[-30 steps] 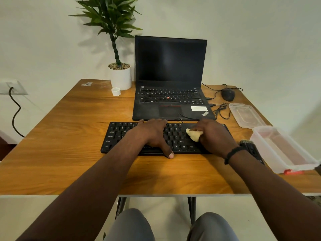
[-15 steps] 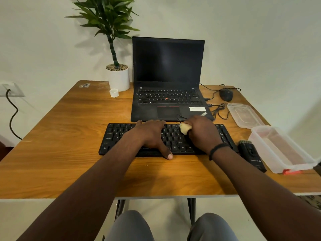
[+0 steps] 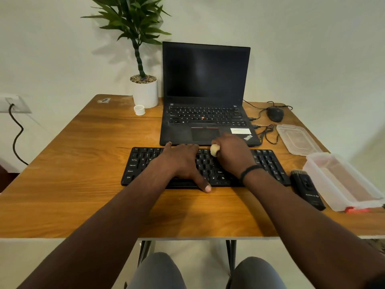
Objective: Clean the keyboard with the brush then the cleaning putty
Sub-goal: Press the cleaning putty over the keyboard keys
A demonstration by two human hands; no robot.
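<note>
Keyboard (image 3: 145,161) under flat left hand (image 3: 183,161), right hand (image 3: 234,153) pinching putty (image 3: 214,150), brush (image 3: 307,189) beside, laptop (image 3: 206,113) behind

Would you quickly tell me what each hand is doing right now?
Left hand: open, resting flat on the keyboard.
Right hand: gripping the cleaning putty.

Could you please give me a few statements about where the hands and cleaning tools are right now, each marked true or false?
1. The right hand holds the cleaning putty on the keyboard. True.
2. The left hand grips the brush. False: the brush lies on the table, right of the keyboard; the left hand rests flat on the keys.
3. The clear container has its lid on. False: the lid lies apart, beyond it.
4. The laptop is open, its screen dark. True.
</note>
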